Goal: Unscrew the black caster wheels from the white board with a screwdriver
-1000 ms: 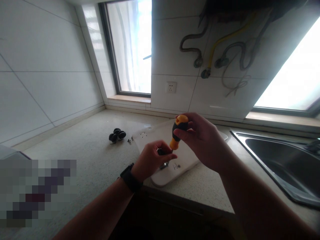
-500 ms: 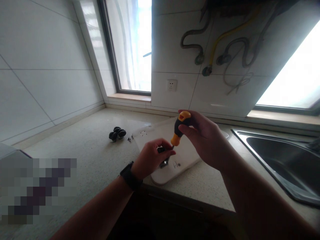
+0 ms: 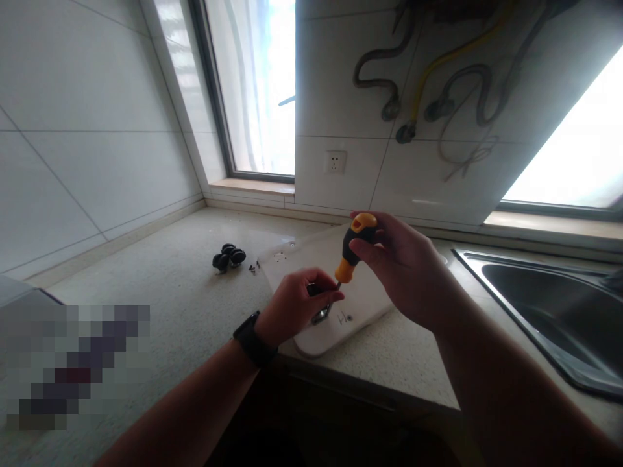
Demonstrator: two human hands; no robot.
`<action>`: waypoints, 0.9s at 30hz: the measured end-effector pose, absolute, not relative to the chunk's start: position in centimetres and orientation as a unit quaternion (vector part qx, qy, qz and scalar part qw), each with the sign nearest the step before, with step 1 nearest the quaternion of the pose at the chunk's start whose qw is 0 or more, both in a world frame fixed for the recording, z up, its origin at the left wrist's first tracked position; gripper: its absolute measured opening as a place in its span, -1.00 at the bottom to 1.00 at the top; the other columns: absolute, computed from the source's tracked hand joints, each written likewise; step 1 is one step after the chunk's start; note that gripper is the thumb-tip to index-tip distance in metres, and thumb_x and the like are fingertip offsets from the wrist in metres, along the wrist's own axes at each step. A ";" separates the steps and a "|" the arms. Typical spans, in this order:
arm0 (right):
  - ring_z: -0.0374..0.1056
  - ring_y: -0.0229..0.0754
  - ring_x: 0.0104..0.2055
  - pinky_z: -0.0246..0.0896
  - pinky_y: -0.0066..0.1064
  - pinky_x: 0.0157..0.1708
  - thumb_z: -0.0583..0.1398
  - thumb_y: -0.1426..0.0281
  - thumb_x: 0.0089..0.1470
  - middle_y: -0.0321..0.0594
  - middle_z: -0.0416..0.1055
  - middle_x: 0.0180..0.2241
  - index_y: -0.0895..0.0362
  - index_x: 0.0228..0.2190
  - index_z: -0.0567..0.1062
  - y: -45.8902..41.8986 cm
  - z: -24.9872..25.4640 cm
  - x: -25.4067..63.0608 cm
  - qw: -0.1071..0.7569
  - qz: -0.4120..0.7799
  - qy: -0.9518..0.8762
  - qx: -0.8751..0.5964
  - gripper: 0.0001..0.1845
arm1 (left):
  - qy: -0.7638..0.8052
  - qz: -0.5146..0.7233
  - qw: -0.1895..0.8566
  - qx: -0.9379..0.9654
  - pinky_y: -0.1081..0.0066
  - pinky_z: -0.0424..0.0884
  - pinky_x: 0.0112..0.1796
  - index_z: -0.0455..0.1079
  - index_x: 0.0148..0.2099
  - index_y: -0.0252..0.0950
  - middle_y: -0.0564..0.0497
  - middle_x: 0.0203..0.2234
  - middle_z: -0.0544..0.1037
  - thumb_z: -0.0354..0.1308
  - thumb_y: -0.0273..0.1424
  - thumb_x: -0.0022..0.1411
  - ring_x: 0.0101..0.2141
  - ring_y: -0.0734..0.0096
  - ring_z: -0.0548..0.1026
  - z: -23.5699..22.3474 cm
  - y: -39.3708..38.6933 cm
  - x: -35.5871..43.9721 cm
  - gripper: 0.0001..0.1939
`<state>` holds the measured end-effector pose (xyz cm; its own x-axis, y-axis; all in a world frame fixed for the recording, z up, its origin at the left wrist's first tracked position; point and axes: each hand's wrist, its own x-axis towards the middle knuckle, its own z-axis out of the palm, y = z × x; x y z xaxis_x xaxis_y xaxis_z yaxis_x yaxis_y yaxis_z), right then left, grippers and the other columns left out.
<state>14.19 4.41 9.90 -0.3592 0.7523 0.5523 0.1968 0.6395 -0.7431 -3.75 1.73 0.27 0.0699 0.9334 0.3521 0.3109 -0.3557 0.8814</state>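
Note:
My right hand [image 3: 402, 275] is closed round the yellow and black handle of a screwdriver [image 3: 359, 237], which leans with its shaft pointing down. At the near left end of a white board [image 3: 311, 256], my left hand [image 3: 296, 301] pinches a black caster with a shiny metal plate [image 3: 321, 316]. Its thumb and fingertips are close around the screwdriver's shaft. The tip and any screw under it are hidden by my fingers. To the right of the plate, the board shows marks and a small hole [image 3: 349, 318].
Several black casters [image 3: 228, 258] lie piled on the speckled counter [image 3: 160, 272], with small screws [image 3: 254, 268] between them and the board. A steel sink [image 3: 530, 305] is set in at the right. Hoses [image 3: 421, 84] and a socket [image 3: 335, 162] are on the tiled wall.
The screwdriver and my right hand have shifted very slightly to the right, and the handle's angle has changed a little. My left hand stays at the caster.

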 end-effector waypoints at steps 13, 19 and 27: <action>0.45 -0.08 0.00 0.38 -0.14 0.01 0.16 0.42 0.08 -0.06 0.48 -0.01 0.18 0.13 0.36 5.0 9.8 14.2 0.478 0.378 -0.741 -0.283 -0.45 | 0.418 0.451 0.327 0.717 0.29 0.48 -0.03 0.59 -0.04 -0.27 -0.09 -0.12 0.64 0.26 -0.44 0.30 -0.12 0.32 0.59 0.8 1.5 -4.5 -0.81; 0.34 -0.20 -0.31 0.35 -0.24 -0.29 0.27 0.18 0.12 -0.26 0.39 -0.27 0.00 0.13 0.38 4.5 10.1 14.1 0.447 0.275 -0.781 -0.339 -0.45 | 0.448 0.465 0.304 0.701 0.27 0.48 -0.08 0.62 -0.18 -0.26 -0.08 -0.21 0.61 0.38 -0.36 0.20 -0.18 0.29 0.57 0.7 1.5 -4.2 -0.86; 0.46 -0.12 -0.13 0.45 -0.24 -0.20 0.29 0.38 0.04 -0.15 0.46 -0.16 0.10 -0.06 0.34 4.3 10.4 13.6 0.489 0.366 -0.739 -0.283 -0.58 | 0.492 0.481 0.264 0.676 0.31 0.43 -0.18 0.57 -0.27 -0.27 -0.02 -0.31 0.58 0.44 -0.35 0.13 -0.26 0.34 0.54 0.3 1.8 -4.1 -0.85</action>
